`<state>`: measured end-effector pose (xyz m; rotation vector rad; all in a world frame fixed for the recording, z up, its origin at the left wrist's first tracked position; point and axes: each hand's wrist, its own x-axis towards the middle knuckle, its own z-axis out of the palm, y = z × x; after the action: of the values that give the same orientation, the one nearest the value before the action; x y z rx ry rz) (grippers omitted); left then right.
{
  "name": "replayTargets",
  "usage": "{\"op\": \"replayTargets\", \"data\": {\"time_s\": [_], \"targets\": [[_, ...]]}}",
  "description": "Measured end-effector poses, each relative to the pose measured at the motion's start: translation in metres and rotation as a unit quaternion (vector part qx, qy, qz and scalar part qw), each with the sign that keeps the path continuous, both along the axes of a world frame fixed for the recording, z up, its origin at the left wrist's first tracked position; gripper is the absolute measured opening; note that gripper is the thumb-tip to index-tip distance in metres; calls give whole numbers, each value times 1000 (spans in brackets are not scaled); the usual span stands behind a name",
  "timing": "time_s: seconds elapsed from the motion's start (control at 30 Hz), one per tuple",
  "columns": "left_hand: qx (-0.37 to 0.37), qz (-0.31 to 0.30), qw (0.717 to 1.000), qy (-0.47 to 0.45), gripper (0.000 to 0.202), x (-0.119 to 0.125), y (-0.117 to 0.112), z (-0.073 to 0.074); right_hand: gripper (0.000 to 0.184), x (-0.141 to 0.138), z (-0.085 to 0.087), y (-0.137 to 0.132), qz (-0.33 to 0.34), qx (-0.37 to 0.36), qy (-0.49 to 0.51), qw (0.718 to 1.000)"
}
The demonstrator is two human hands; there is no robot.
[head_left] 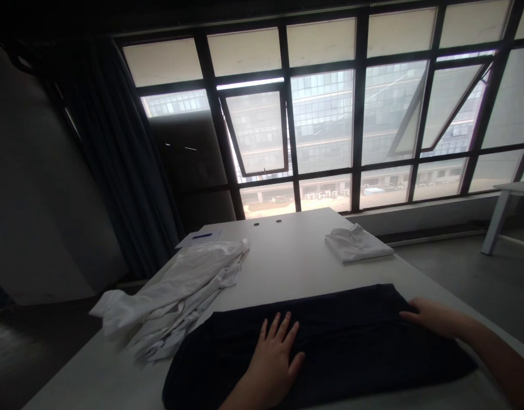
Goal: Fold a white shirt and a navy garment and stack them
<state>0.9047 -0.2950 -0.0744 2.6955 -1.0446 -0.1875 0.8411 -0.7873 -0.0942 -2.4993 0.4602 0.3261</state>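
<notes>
A folded dark navy garment (343, 341) lies across the near part of the white table (283, 262); its exact kind does not show. My left hand (274, 359) rests flat on its middle, palm down with the fingers spread. At the garment's right edge is my right hand (430, 316), its thumb over the cloth and its fingers curled at the border, partly hidden. To the left lies a loose pile of white garments (189, 290), close to the dark cloth. A folded white garment (358, 244) sits farther off at the table's right side.
Paper sheets (189, 238) with a dark pen (202, 235) lie at the table's far left corner. Two round inserts are set in the far tabletop. Beyond stand windows (322, 125) and a dark curtain (121, 154). Another white table (499, 219) is at right.
</notes>
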Motion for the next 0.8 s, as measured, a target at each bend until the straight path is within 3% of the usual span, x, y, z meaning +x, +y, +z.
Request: {"op": "replayTargets", "data": {"time_s": [0.17, 0.33, 0.47, 0.57, 0.7, 0.8], "targets": [[-12, 8, 1000, -17, 63, -1, -3, 1, 36, 11, -10, 9, -8, -44, -60, 997], [-32, 1, 999, -29, 60, -3, -5, 5, 46, 22, -21, 24, -56, -139, -49, 987], [-37, -10, 998, -46, 57, -4, -6, 7, 34, 23, -28, 23, -24, -190, -90, 977], [-34, -22, 997, -66, 56, -7, -8, 7, 36, 23, -29, 22, -8, -209, -114, 971], [-36, -45, 995, -87, 54, -11, -11, 9, 45, 26, -31, 12, -20, -219, -138, 966], [-38, -47, 994, -89, 54, -14, -10, 12, 48, 26, -38, -14, -48, -216, -161, 962]]}}
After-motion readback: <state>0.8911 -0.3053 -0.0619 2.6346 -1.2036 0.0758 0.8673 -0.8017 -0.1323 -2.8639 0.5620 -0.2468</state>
